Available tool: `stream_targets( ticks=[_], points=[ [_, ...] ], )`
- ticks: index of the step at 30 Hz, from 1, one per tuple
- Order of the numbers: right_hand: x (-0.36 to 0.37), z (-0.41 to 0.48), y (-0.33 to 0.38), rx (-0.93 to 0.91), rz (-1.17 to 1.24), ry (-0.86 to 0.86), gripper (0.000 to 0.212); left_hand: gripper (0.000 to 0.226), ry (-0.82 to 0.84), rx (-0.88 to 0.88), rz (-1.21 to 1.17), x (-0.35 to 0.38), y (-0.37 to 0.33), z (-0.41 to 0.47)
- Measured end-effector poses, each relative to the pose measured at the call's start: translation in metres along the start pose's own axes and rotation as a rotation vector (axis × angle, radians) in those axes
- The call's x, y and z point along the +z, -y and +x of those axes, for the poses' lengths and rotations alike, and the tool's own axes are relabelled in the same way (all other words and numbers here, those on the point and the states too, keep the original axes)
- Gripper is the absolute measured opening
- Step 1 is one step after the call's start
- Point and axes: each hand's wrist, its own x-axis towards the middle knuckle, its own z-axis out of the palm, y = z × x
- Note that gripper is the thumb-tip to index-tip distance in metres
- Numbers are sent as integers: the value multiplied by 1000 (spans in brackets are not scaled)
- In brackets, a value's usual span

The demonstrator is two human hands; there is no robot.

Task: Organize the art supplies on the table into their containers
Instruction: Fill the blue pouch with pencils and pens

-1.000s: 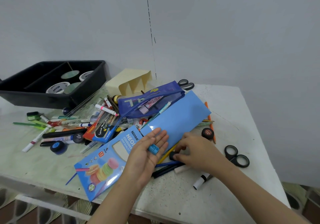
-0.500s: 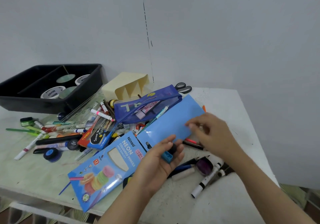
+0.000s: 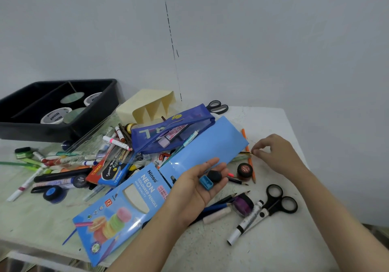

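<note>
**Picking up the small pencil by the blue box**

My left hand is palm up over the tabletop. It is cupped, with the fingers a little curled. In it sit a small blue sharpener and a black round thing, maybe an eraser. They just rest on my palm. I am not squeezing them.

My right hand is out by the far end of the long blue pencil box. My thumb and first finger are pinched together on the tip of a thin dark and yellow pencil. The rest of it hides under the box flap.

To do this well, I think I should pull the pencil straight out along its length. Then the flap will not lift and push other things around. An orange pencil lies just beside it, so I must pinch only one. I should keep my left palm flat so the two small things do not roll off.

Lots of pens and markers are piled on the left. The blue zip pouch is open behind the box. The black tray is at the back left.
</note>
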Motion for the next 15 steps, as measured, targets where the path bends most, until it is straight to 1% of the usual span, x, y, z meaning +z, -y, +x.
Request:
stream_targets(
  ticks=[2, 4, 7, 9, 11, 12, 15],
  points=[
    [0, 3, -3, 0, 15, -6, 8, 29, 15, -16, 8, 1, -1, 2],
    [-3, 5, -3, 13, 133, -106, 10, 32, 28, -32, 12, 1, -1, 3],
    [-13, 7, 2, 30, 506, -376, 20, 41, 42, -49, 11, 1, -1, 4],
    [-25, 6, 9, 2, 777, -569, 24, 38, 40, -56, 17, 0, -1, 6],
    [-42, 5, 17, -19, 928, -758, 23, 39, 36, -69, 20, -1, -2, 7],
    [-50, 4, 22, -25, 973, -817, 22, 40, 37, -76, 22, -1, -2, 8],
    [-65, 4, 37, -62, 1032, -848, 22, 42, 54, -88, 34, -1, -3, 10]
  ],
)
